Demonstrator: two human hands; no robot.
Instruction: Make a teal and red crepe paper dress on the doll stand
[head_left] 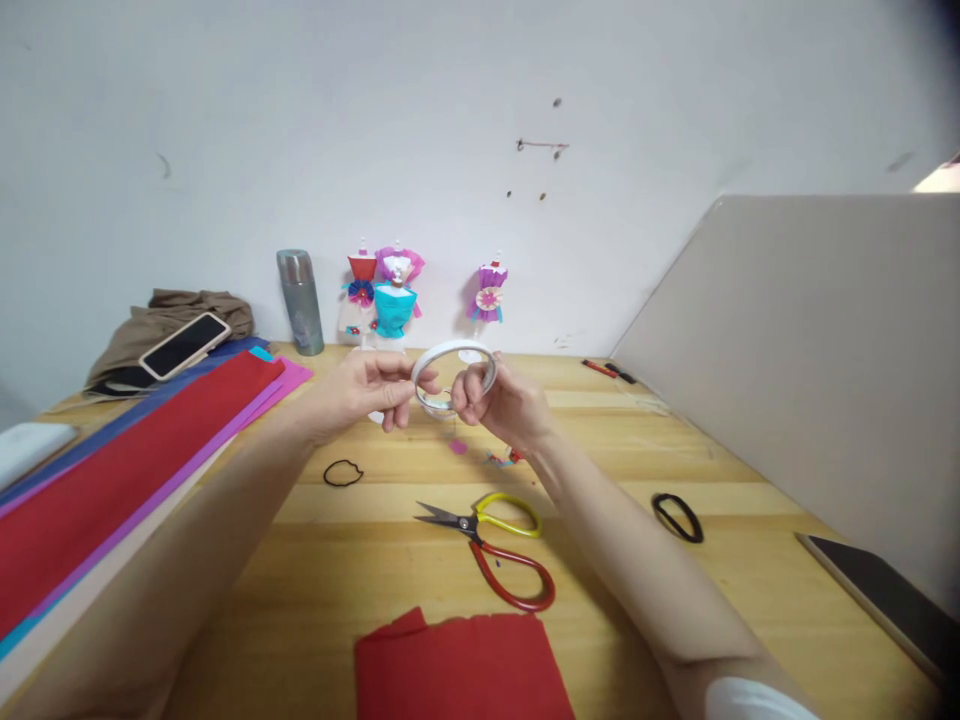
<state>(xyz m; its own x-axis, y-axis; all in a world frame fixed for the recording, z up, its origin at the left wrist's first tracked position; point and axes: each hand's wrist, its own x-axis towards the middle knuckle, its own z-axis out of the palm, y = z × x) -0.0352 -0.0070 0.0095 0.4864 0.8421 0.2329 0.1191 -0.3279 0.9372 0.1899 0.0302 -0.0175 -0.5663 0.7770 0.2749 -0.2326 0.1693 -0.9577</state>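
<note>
A roll of white tape (454, 348) is held up over the middle of the table, its open ring facing me. My left hand (379, 388) pinches the left rim between thumb and fingers. On the opposite side, my right hand (506, 400) grips the ring with fingers curled through it. Below the hands lie scissors (469, 524) with one yellow and one red handle, blades apart and pointing left. Nearest to me is a folded piece of red paper (461, 668). Small colourful bits (504, 457) lie just under my right hand.
Long coloured paper sheets (150, 455) and a phone (185, 346) on brown cloth lie left. A flask (300, 303) and small dressed forms (395, 308) stand by the wall. Black bands (343, 473), a pen (600, 368) and a dark tablet-like device (877, 590) lie about. A white panel (817, 350) borders the right.
</note>
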